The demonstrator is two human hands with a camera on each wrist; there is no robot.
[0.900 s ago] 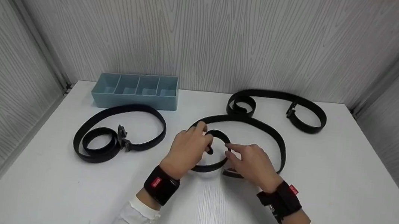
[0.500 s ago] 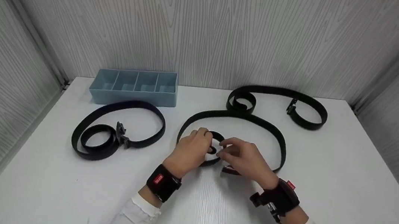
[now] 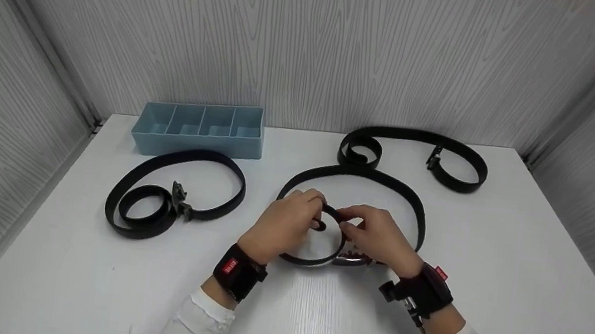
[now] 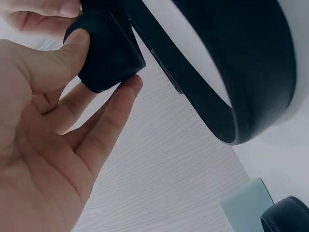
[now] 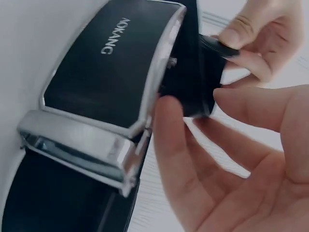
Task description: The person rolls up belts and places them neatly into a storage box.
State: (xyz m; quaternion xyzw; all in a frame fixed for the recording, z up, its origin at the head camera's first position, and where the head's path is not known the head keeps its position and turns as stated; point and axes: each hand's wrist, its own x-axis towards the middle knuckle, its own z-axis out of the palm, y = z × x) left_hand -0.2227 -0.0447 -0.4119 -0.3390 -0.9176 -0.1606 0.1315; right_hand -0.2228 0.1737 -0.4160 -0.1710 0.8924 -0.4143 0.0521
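In the head view, a black belt [image 3: 358,172] stands on edge at mid-table in a wide arc, with a smaller loop inside. My left hand [image 3: 285,224] holds the belt's rolled tip. The left wrist view shows my thumb pressing the strap end [image 4: 108,58] against the fingers. My right hand [image 3: 379,235] pinches the loop's band on the right side between thumb and index finger. Under the right hand lies the silver-framed buckle [image 5: 101,63], lettered and black-faced, close to the right fingers in the right wrist view. My left fingers hide part of the loop.
A second coiled black belt [image 3: 209,155] with a metal buckle lies to the left. A third black belt [image 3: 407,135] lies at the back right, near the middle belt. A pale blue box [image 3: 199,146] with several compartments stands against the back wall.
The inner loop drew smaller half a second ago and is wider now. My right fingers, then apart beside the loop, now pinch its band. My left hand keeps hold of the tip.
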